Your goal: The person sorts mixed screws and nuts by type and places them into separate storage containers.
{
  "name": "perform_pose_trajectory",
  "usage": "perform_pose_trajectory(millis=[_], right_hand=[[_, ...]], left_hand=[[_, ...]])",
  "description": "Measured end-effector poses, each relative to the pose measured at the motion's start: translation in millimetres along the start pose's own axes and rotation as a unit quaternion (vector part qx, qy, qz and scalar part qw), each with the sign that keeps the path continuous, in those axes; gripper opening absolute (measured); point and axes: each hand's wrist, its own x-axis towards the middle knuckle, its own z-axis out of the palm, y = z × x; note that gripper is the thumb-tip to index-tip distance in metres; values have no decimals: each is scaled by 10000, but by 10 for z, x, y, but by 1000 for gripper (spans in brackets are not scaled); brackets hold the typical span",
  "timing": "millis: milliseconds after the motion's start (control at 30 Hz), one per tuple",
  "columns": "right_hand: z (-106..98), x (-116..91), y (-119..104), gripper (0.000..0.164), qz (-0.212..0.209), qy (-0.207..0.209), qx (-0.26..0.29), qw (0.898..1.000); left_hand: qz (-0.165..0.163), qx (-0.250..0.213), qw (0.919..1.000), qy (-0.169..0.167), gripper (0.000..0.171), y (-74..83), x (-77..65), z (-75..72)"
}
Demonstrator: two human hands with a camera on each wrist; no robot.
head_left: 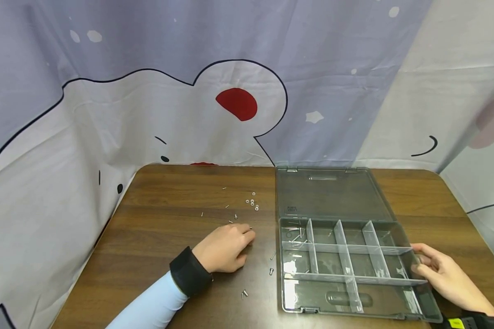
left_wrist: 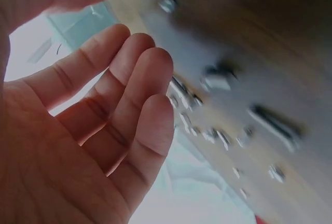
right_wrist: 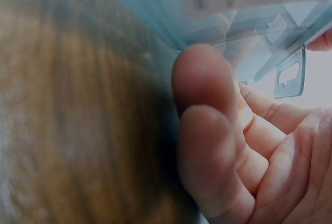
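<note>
My left hand (head_left: pixel 226 246) is low over the table among small loose screws and nuts. In the left wrist view its fingers (left_wrist: pixel 116 79) are loosely bent, the thumb stands apart, and nothing shows between them. A translucent grey compartment box (head_left: pixel 341 307) lies on the right with its lid folded back. My right hand (head_left: pixel 446 276) grips the box's right side, thumb on the edge; in the right wrist view curled fingers (right_wrist: pixel 207 146) sit against its underside. Several thin screws (head_left: pixel 299 234) lie in the box's back left compartment. A short screw (head_left: pixel 271 271) lies between hand and box.
White ring-like pieces (head_left: pixel 252 204) form a loose cluster behind my left hand, with thin screws around them. Two more screws (head_left: pixel 244 293) lie nearer the front. The open lid (head_left: pixel 333 194) reaches the table's back edge, where a printed curtain (head_left: pixel 169 119) hangs.
</note>
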Motion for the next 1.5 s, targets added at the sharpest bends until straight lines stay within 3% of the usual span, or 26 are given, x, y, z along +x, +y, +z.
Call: perform_pose_trajectory(millis=[333, 567, 800, 1000, 1500], right_hand=[[-27, 4, -11, 43, 97, -9, -170, 9998], [-35, -7, -19, 46, 157, -95, -240, 9995], [-24, -6, 7, 44, 62, -30, -137, 9999], [8, -5, 19, 41, -105, 86, 39, 9999], [11, 2, 27, 41, -102, 64, 65, 9999]], left_hand=[[-198, -147, 9997, -46, 28, -117, -374, -45], [-371, -164, 9988, 286, 27, -194, -490, -8], [-219, 57, 9970, 734, 25, -249, -230, -12], [-167, 291, 9952, 915, 21, -318, 29, 38], [-43, 395, 9977, 544, 9, -281, 234, 152]])
